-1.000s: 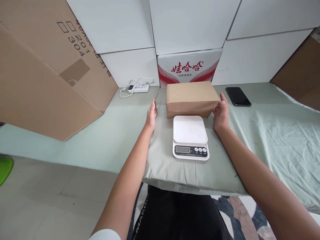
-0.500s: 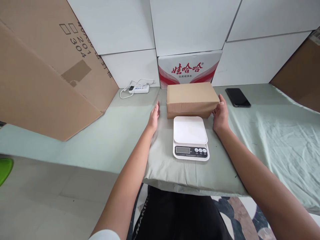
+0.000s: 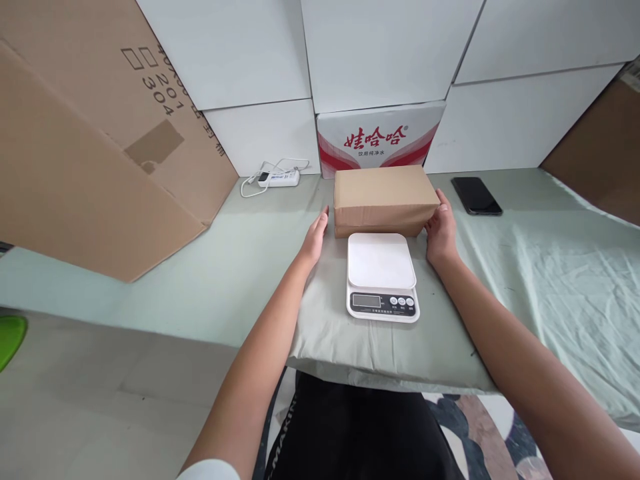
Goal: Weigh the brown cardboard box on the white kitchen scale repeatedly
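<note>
A closed brown cardboard box (image 3: 386, 187) sits on the cloth-covered table, right behind a white kitchen scale (image 3: 382, 261). The scale's small display looks blank. On the box's left side is my left hand (image 3: 315, 237), its fingers stretched out, with a narrow gap between it and the cardboard. My right hand (image 3: 441, 228) lies against the box's right side, fingers extended along it and partly hidden. Neither hand is wrapped round anything.
A white carton with red lettering (image 3: 380, 137) stands behind the box, among stacked white boxes. A black phone (image 3: 476, 195) lies to the right. To the left are a white power strip with a cable (image 3: 279, 178) and a large cardboard carton (image 3: 100, 147).
My left hand has moved right, closer to the box's left side. My right hand, the box and the scale look the same.
</note>
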`<move>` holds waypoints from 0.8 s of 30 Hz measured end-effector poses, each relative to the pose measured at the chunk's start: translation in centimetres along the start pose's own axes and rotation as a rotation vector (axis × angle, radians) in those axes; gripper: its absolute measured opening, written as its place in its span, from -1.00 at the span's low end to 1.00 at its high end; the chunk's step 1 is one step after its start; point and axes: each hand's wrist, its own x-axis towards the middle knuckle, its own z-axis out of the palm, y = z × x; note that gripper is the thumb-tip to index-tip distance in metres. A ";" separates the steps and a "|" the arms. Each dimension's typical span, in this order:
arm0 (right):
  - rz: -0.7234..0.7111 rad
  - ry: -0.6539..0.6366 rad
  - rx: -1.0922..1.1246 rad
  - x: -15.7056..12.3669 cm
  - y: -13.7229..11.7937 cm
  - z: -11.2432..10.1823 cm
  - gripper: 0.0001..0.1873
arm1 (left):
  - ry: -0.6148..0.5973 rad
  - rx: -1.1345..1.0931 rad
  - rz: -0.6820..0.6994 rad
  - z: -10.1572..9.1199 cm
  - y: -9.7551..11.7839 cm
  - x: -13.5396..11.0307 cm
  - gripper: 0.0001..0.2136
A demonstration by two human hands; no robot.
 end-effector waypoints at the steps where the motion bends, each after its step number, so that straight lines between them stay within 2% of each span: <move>1: -0.005 -0.005 -0.003 0.1 0.2 -0.1 0.08 | -0.007 0.009 0.001 0.0 0.0 0.0 -0.20; 7: -0.048 -0.025 -0.036 0.8 1.1 -0.7 -0.05 | -0.046 0.055 0.028 0.2 0.3 -0.4 -0.24; 12: -0.042 -0.019 -0.038 0.5 0.8 -0.5 0.01 | -0.059 0.053 0.036 0.5 0.5 -0.8 -0.25; 19: -0.077 -0.047 -0.096 0.8 1.2 -0.7 -0.04 | -0.096 0.077 0.071 0.5 0.5 -0.8 -0.25; 24: -0.118 -0.081 -0.045 -0.3 0.3 0.1 -0.07 | -0.108 0.077 0.073 0.6 0.6 -0.9 -0.27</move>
